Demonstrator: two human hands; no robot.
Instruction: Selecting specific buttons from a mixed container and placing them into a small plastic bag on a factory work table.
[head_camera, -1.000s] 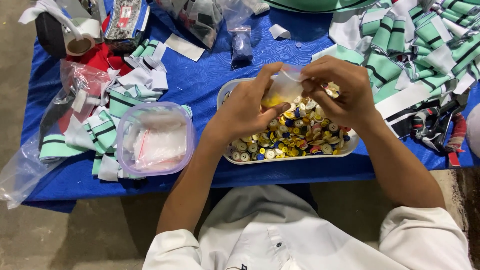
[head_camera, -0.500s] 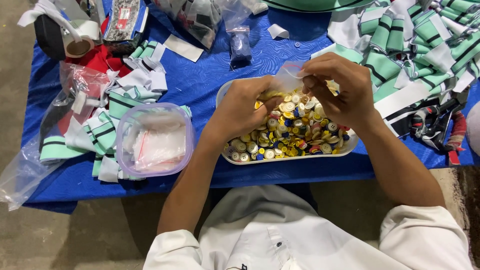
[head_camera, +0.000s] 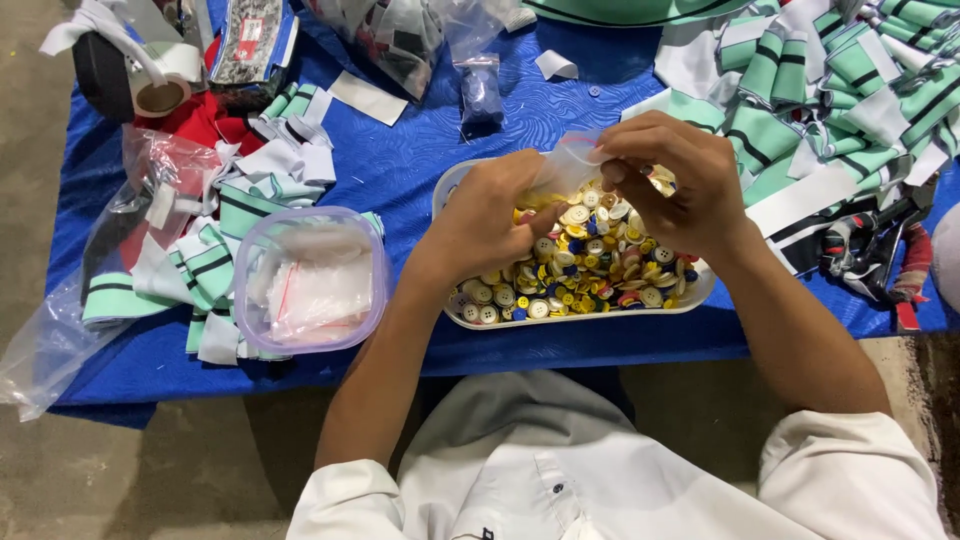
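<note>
A white oval tray (head_camera: 690, 297) full of mixed yellow, white and blue buttons (head_camera: 585, 275) sits on the blue table (head_camera: 410, 170) in front of me. Over the tray, both hands hold a small clear plastic bag (head_camera: 568, 165). My left hand (head_camera: 495, 215) grips its lower part, where yellow buttons show through. My right hand (head_camera: 675, 180) pinches the bag's top edge between thumb and fingers.
A clear square tub (head_camera: 312, 280) with small plastic bags stands left of the tray. Green, white and black striped fabric pieces (head_camera: 820, 90) pile at the right and at the left. Pliers (head_camera: 880, 255) lie at the right edge. A tape roll (head_camera: 158, 97) sits far left.
The small bag has stayed between both hands above the tray. My fingers have shifted slightly along its top edge.
</note>
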